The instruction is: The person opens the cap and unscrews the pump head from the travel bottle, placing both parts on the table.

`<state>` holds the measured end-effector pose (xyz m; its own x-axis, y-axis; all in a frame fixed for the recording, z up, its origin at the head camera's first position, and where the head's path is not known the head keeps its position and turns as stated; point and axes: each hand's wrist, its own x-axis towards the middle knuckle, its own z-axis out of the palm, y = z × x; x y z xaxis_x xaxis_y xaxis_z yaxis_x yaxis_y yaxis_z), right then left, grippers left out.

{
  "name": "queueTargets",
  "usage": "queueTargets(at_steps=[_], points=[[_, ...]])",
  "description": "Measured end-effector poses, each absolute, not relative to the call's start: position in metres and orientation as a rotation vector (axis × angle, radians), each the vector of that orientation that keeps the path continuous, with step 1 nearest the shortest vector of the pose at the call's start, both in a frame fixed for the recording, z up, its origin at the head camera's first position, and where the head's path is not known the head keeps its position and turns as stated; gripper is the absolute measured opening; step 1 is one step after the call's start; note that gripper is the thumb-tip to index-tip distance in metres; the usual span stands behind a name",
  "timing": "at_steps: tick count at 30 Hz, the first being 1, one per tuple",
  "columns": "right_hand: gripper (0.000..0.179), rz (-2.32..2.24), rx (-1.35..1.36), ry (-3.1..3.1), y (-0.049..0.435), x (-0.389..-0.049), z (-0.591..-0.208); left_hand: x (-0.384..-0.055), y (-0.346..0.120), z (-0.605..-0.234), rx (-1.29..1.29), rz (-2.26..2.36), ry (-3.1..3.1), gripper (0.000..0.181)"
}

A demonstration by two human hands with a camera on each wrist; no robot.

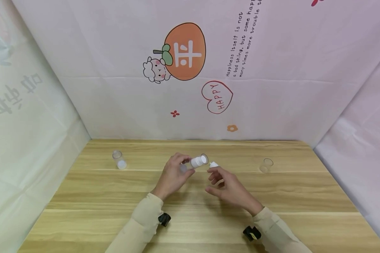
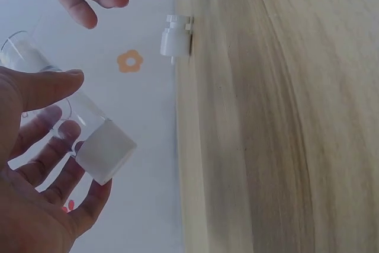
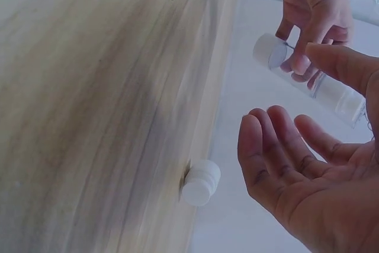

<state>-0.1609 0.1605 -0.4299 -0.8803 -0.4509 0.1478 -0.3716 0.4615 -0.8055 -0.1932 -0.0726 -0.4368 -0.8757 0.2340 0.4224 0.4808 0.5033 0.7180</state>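
Observation:
My left hand (image 1: pixel 172 174) grips a clear cylindrical bottle (image 2: pixel 89 117), tilted, with a white base and a white section at its other end. In the head view the white end (image 1: pixel 197 161) points to the right, with a clear rim round it. My right hand (image 1: pixel 229 186) is held beside it, fingers loosely bent and apart, nothing between them. Just beyond its fingertips a small white pump head (image 3: pixel 201 183) sits on the table. In the left wrist view the pump head (image 2: pixel 176 38) shows a stepped top and a thin stem below.
A second clear bottle (image 1: pixel 119 160) with a white bottom stands at the left of the wooden table (image 1: pixel 120 218). Toward the right lies a clear cap (image 1: pixel 266 166). A printed white cloth (image 1: pixel 130 112) rises behind the table, with more cloth on both sides.

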Motion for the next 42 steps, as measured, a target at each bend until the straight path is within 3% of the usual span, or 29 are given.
queueTargets(at_steps=[26,42], points=[[0.057,-1.486,-0.747,2.598,0.148,-0.167,-0.417,-0.179,-0.079,-0.431,-0.833,-0.834,-2.519,0.036],[0.044,-1.486,-0.796,2.607,0.142,-0.168,-0.414,-0.172,-0.080,-0.425,-0.851,-0.749,-2.600,0.034]])
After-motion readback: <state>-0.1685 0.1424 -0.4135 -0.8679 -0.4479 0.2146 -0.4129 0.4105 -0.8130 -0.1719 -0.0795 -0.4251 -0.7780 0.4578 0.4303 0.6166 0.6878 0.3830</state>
